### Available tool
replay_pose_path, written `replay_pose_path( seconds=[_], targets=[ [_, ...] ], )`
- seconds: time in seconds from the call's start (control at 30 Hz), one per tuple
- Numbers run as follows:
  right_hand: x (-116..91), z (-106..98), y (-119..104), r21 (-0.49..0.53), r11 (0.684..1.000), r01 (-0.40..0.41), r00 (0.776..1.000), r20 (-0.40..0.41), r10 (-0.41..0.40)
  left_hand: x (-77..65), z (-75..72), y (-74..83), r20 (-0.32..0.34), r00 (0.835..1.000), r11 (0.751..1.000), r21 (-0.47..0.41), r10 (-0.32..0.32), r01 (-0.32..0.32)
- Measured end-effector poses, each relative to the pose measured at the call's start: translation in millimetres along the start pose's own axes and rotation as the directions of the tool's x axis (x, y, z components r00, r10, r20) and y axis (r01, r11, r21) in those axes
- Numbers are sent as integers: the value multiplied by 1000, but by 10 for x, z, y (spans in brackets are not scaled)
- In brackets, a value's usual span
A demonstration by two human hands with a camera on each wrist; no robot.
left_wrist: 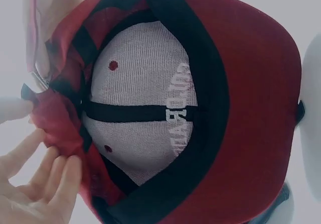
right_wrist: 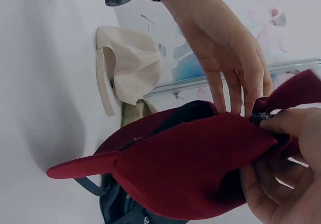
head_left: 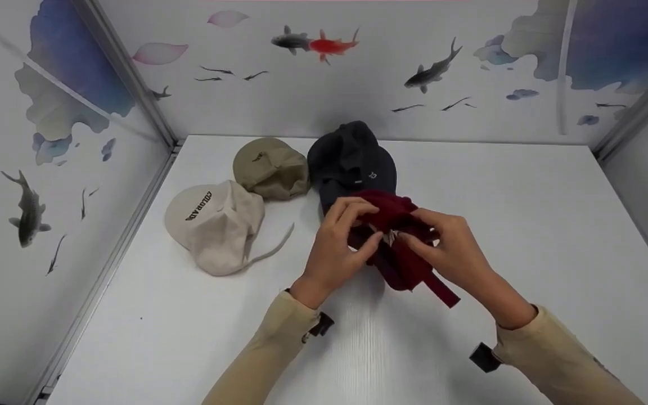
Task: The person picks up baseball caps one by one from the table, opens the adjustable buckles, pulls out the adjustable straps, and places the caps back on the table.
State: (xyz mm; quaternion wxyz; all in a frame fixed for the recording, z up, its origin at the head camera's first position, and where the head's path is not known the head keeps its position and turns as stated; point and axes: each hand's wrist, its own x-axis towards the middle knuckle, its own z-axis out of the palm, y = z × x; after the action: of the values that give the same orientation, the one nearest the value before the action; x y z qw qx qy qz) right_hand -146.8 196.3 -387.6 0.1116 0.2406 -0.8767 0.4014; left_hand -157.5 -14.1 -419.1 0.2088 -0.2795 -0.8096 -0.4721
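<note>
Both hands hold a dark red baseball cap [head_left: 405,267] in front of the chest, over the table. My left hand [head_left: 329,250] grips the cap's back edge, fingers and thumb bent on the fabric. On the other side, my right hand [head_left: 459,250] pinches the back strap by a small metal buckle [right_wrist: 261,116], thumb on the metal. The strap's loose end [head_left: 442,289] sticks out past the right fingers. In the left wrist view the cap's pale lining [left_wrist: 140,83], dark sweatband and wide red brim [left_wrist: 256,98] face the camera.
Behind the red cap lies a dark navy cap [head_left: 352,163], partly overlapped by it. An olive cap [head_left: 270,169] sits to its left. Nearer on the left is a cream cap [head_left: 217,225] with its strap trailing over the white table [head_left: 161,349]. Printed panels enclose the table.
</note>
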Motion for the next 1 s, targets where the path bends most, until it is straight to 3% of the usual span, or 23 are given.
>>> replay_pose_path(
  seconds=[0.17, 0.43, 0.8, 1.0],
  targets=[
    [18, 21, 10, 0, 1000, 27, 1000, 6, -27, 32, 15, 2, 77, 997, 992, -128, -4, 14],
    [18, 66, 60, -27, 994, 110, 993, -41, -111, 42, 26, -2, 159, 986, 942, -319, -50, 99],
    [19, 60, 47, 3, 998, 70, 998, 6, -70, 59, 7, 4, 157, 986, 953, -285, -55, 99],
    [3, 63, 53, 6, 996, 87, 996, 9, -87, 72, -9, -5, 153, 987, 962, -257, -59, 97]
  ],
)
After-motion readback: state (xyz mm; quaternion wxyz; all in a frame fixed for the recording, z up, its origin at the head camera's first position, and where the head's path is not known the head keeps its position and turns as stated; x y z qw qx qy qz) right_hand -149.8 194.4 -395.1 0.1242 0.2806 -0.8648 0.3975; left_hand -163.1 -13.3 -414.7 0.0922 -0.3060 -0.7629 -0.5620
